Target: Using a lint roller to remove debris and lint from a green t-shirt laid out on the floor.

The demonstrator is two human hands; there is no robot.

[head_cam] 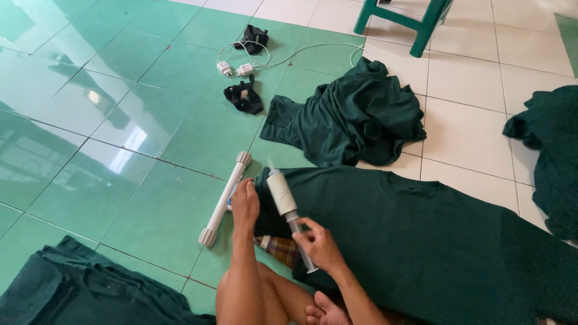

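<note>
A dark green garment (421, 241) lies spread flat on the tiled floor in front of me. My right hand (320, 245) grips the clear handle of a lint roller (282, 192), whose white roll rests on the garment's left edge. My left hand (245, 204) presses down beside that edge, fingers apart, touching the floor and cloth. Right of my left hand's far side lies a white tube with ribbed end caps (224, 198), almost touching the hand. My bare knees and foot show at the bottom.
A crumpled dark green garment (355, 117) lies beyond the flat one. More green cloth sits at the right edge (551, 150) and bottom left (90, 292). Two black straps (244, 97) and a white charger with cable (238, 69) lie farther off. Green stool legs (415, 27) stand at the top.
</note>
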